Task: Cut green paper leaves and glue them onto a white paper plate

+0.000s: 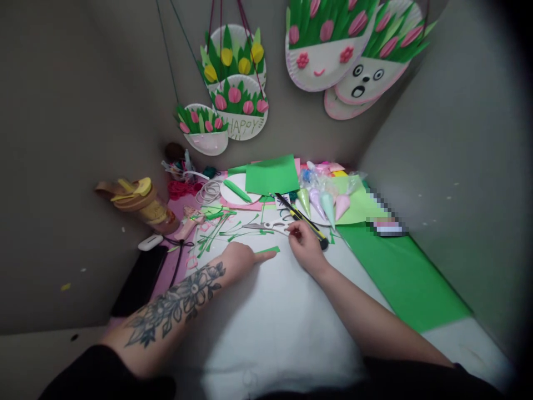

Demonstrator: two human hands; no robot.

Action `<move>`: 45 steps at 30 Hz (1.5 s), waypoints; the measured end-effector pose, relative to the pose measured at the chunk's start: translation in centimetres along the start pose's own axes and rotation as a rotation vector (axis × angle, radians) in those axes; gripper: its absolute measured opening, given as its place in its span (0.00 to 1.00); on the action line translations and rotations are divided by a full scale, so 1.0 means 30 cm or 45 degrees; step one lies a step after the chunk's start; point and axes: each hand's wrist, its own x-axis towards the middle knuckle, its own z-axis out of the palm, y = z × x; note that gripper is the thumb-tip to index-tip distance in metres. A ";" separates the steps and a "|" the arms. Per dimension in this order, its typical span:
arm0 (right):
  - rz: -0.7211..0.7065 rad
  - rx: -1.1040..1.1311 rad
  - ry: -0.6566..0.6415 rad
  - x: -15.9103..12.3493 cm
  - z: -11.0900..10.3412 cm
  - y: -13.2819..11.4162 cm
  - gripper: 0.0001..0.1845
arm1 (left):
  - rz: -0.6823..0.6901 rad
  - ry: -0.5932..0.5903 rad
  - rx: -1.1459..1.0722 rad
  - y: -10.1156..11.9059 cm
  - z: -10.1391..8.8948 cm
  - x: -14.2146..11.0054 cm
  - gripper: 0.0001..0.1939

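Observation:
My left hand [241,260] is low over the white work surface, its index finger stretched along a small green paper strip [272,250]. The strip shows just above that finger; the thumb and the other fingers are mostly hidden. To the right, my right hand [307,247] has its fingers curled at the white handles of a pair of scissors [272,226]. Their blades point left, over thin green paper offcuts [208,239]. Just beyond my right hand lies a yellow-and-black utility knife [308,222].
Green card [272,175] and a white paper plate [228,191] lie at the back. Pastel piping bags [327,205] stand behind the knife. A tumbler [145,205] and black phone [139,280] are left; green paper [408,278] lies right. Decorated plates [241,114] hang on the wall.

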 end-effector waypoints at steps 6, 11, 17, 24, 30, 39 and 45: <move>-0.012 0.005 -0.021 0.002 -0.004 -0.015 0.09 | -0.158 -0.078 -0.250 0.016 -0.015 0.105 0.48; -0.058 -0.029 -0.049 -0.008 -0.013 -0.016 0.09 | 0.008 0.072 -0.197 -0.005 -0.030 0.053 0.40; -0.169 -0.099 -0.167 -0.009 -0.031 -0.025 0.09 | 0.010 0.503 -0.418 -0.130 0.047 -0.060 0.38; -0.486 -0.317 -0.584 -0.025 -0.007 -0.053 0.11 | -0.091 0.738 -0.573 -0.099 0.140 -0.109 0.13; -0.657 -0.777 -0.767 -0.042 0.019 -0.078 0.08 | -0.002 0.702 -0.541 -0.070 0.167 -0.102 0.13; -0.725 -0.896 -0.873 -0.029 0.041 -0.092 0.11 | -0.349 1.023 -0.928 -0.213 0.248 -0.122 0.13; -0.735 -0.926 -0.862 -0.031 0.045 -0.093 0.10 | -0.274 0.917 -0.849 -0.186 0.242 -0.127 0.11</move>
